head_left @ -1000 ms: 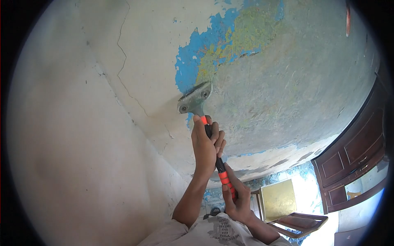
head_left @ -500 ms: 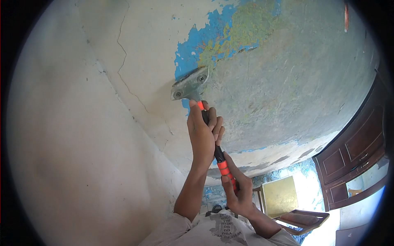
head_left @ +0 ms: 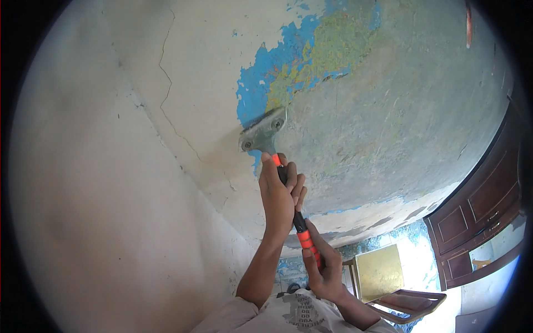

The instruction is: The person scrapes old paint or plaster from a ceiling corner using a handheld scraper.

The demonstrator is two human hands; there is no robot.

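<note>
The person's left hand (head_left: pixel 277 191) is clenched around the upper part of the scraper's black handle, just below its wide metal head. The right hand (head_left: pixel 325 273) grasps the red-and-black lower end of the same handle, lower in the view. The scraper (head_left: pixel 265 131) slants up and to the left, its head at the wall (head_left: pixel 366 144), by the lower part of a ragged blue patch (head_left: pixel 252 91). Yellow-green mottling borders the blue, with grayish wall to the right and off-white paint to the left, where a thin crack (head_left: pixel 169 83) runs down. Beyond the right hand stands a chair (head_left: pixel 379 272) with a yellowish seat, near a dark wooden cabinet (head_left: pixel 472 222) at the right.
</note>
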